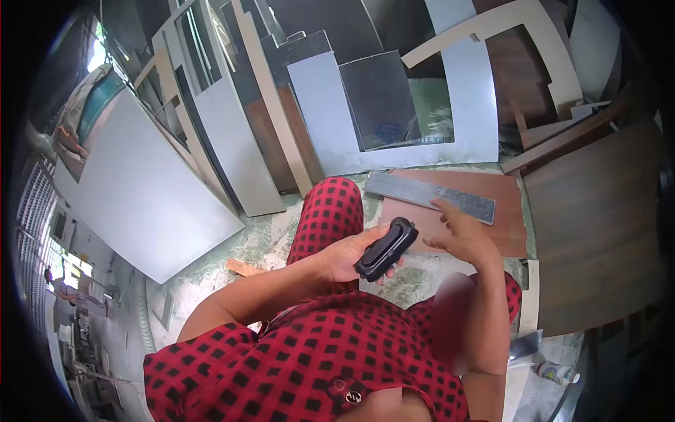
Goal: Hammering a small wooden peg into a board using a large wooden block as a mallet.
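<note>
My left hand [354, 254] is closed around a black oblong piece with rounded ends [387, 249], which looks like plastic. It is tilted over my lap, with a raised ridge along its upper face; its exact kind I cannot make out. To its right, my right hand [464, 235] is held with thumb and fingers apart and nothing in it. The fingertips are at the near edge of a narrow grey board [432, 197]; whether they touch it I cannot tell. That board lies across a reddish-brown flat panel [506, 228] on the floor.
White panels [151, 186] and cut-out boards [474, 105] lean upright ahead and to the left. A large dark brown board [598, 232] lies at the right. A white bottle [555, 373] is at lower right. A wood offcut [245, 268] rests beside my left forearm. Another person [77, 295] is far left.
</note>
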Motion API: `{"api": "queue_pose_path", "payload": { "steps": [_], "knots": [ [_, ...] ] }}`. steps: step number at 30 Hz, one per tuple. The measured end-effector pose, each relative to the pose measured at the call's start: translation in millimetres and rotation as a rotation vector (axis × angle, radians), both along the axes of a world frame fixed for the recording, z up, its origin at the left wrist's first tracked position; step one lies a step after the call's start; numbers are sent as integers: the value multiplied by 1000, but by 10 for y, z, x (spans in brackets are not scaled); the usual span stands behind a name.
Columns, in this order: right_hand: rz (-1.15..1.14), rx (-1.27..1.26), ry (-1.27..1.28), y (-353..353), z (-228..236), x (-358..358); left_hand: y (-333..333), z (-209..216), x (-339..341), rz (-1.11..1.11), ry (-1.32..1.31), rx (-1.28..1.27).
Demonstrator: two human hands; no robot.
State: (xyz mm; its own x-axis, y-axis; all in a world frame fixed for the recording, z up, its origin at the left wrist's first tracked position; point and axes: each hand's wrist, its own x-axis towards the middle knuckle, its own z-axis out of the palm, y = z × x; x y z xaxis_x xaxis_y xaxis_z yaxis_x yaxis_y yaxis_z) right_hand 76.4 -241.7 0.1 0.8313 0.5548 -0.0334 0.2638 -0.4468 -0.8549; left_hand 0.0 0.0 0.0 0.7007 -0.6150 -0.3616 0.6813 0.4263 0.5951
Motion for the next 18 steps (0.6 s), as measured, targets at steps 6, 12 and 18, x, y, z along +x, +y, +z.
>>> {"api": "queue_pose_path", "payload": {
  "steps": [6, 12, 18],
  "knots": [
    [106, -244, 8, -153, -120, -85, -319, 307, -41, -49, -26, 65],
    [32, -242, -56, -174, -376, -50, 191, 378, -134, -28, -61, 444],
    [187, -176, 175, 355, -551, -282, 1570, -393, -627, -214, -152, 938]
  ]
}}
